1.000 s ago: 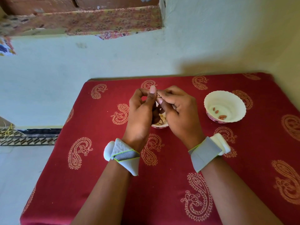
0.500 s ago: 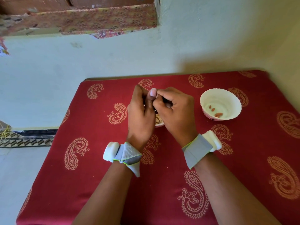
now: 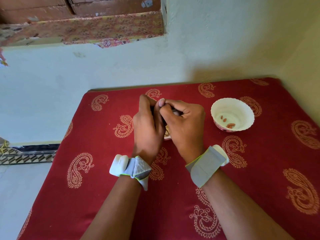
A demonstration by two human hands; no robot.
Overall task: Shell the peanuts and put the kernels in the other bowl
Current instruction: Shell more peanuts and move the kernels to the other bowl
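**Few kernels in the bowl, shelling far from done**

Two forearms reach forward over a red cloth [image 3: 107, 196] printed with paisley shapes, each wrist wearing a grey band with a white block. Beyond the wrists, the left hand [image 3: 147, 129] and right hand [image 3: 185, 125] meet, fingers curled and thumbs pressed tip to tip, as if cracking a peanut; the nut itself is hidden inside the fingers. Under the hands, mostly covered, sits the peanut bowl [image 3: 167, 137], with pale shells showing in a sliver. Just beside the right hand, farther right, the white scalloped bowl [image 3: 223, 104] holds about five reddish kernels [image 3: 230, 125]. Judging by that small count, the task is in its early part; how many unshelled peanuts remain cannot be seen.
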